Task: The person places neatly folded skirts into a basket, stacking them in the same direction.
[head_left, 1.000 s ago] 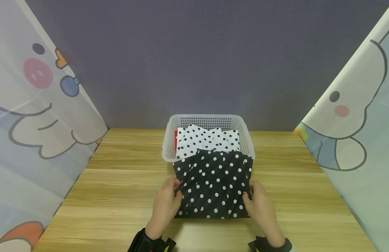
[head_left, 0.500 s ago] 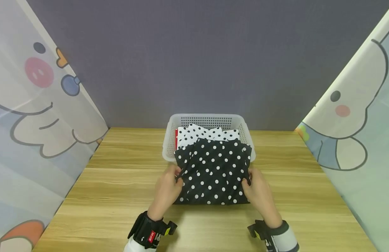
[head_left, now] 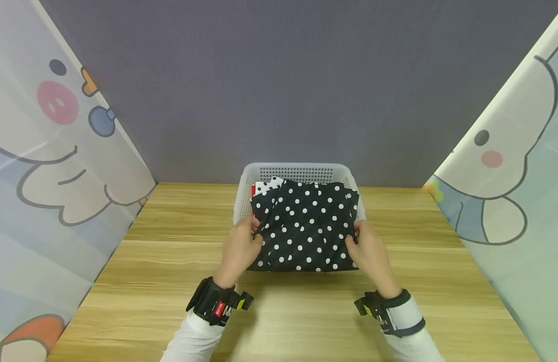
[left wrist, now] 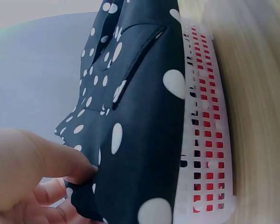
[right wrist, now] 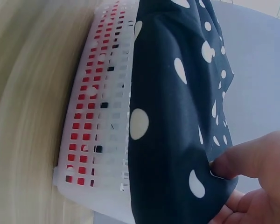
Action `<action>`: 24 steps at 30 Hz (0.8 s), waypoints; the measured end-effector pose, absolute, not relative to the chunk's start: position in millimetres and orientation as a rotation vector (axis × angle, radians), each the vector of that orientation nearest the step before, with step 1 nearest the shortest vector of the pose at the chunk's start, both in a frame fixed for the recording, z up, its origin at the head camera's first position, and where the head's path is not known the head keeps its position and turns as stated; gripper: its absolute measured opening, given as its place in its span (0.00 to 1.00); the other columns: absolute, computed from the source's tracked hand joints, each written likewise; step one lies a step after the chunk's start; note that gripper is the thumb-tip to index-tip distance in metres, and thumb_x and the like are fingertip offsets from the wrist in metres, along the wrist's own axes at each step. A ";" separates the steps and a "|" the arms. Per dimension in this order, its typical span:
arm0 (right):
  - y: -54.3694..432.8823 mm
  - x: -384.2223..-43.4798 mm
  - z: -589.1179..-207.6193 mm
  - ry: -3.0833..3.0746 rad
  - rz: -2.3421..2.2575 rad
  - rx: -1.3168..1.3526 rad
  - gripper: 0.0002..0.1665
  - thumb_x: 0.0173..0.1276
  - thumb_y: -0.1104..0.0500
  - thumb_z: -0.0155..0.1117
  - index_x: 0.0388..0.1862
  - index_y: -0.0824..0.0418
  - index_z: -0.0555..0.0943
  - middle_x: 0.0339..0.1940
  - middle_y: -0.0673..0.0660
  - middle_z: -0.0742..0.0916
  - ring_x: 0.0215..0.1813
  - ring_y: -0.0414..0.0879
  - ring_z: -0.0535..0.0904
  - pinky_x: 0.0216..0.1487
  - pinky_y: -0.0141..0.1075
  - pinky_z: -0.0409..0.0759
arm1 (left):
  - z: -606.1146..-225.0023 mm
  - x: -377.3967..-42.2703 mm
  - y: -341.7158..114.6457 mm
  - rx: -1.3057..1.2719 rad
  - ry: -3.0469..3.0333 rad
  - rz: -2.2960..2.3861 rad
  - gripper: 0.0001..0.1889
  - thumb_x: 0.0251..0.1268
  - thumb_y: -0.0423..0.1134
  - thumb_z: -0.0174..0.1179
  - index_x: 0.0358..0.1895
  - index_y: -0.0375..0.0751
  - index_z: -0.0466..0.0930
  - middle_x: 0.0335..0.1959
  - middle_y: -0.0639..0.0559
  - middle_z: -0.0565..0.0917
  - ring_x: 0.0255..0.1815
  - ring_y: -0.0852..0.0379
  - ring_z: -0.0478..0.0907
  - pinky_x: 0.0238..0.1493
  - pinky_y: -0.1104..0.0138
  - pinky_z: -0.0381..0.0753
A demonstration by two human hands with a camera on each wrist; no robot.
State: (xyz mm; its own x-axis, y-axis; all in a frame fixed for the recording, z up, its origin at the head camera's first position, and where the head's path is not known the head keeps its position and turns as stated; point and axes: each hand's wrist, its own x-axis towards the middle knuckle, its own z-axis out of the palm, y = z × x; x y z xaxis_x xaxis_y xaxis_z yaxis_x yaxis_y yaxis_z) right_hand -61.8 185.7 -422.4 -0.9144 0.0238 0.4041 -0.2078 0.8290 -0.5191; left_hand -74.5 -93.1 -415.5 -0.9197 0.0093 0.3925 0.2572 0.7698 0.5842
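A folded black cloth with white polka dots point(head_left: 306, 226) is held between both hands, over the front of a white perforated plastic basket point(head_left: 297, 173). My left hand point(head_left: 241, 244) pinches its left edge between thumb and fingers; the left wrist view shows the thumb on top of the fabric. My right hand point(head_left: 371, 250) pinches the right edge the same way. The cloth's near edge hangs in front of the basket, which hides much of the basket in the head view. Under its far left corner, a white cloth with black dots point(head_left: 263, 187) peeks out in the basket.
Red fabric point(left wrist: 206, 144) with pale dots shows through the basket's holes. The basket stands on a wood-grain table point(head_left: 179, 251), near a dark grey back panel point(head_left: 279, 90). Cartoon-printed sheets point(head_left: 487, 201) line both sides.
Both hands have moved forward, away from the person, carrying the black polka-dot cloth over the basket. It now covers most of the white dotted cloth. The basket has stayed in place.
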 end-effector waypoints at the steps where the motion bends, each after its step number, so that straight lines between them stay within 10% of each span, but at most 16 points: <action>1: 186.0 -61.8 -421.9 -2.619 0.812 0.139 0.13 0.55 0.68 0.58 0.39 0.73 0.72 0.26 0.61 0.76 0.22 0.48 0.70 0.19 0.35 0.66 | -415.6 -74.5 -93.2 -0.206 -2.595 -0.926 0.11 0.45 0.25 0.60 0.35 0.37 0.76 0.30 0.46 0.80 0.23 0.56 0.72 0.21 0.67 0.69; 24: 184.9 -59.8 -413.4 -2.671 0.797 0.151 0.15 0.61 0.65 0.52 0.43 0.76 0.71 0.38 0.69 0.78 0.33 0.57 0.75 0.28 0.45 0.75 | -409.5 -69.4 -89.5 -0.207 -2.597 -0.848 0.10 0.48 0.27 0.57 0.37 0.36 0.75 0.29 0.48 0.77 0.27 0.52 0.74 0.26 0.62 0.73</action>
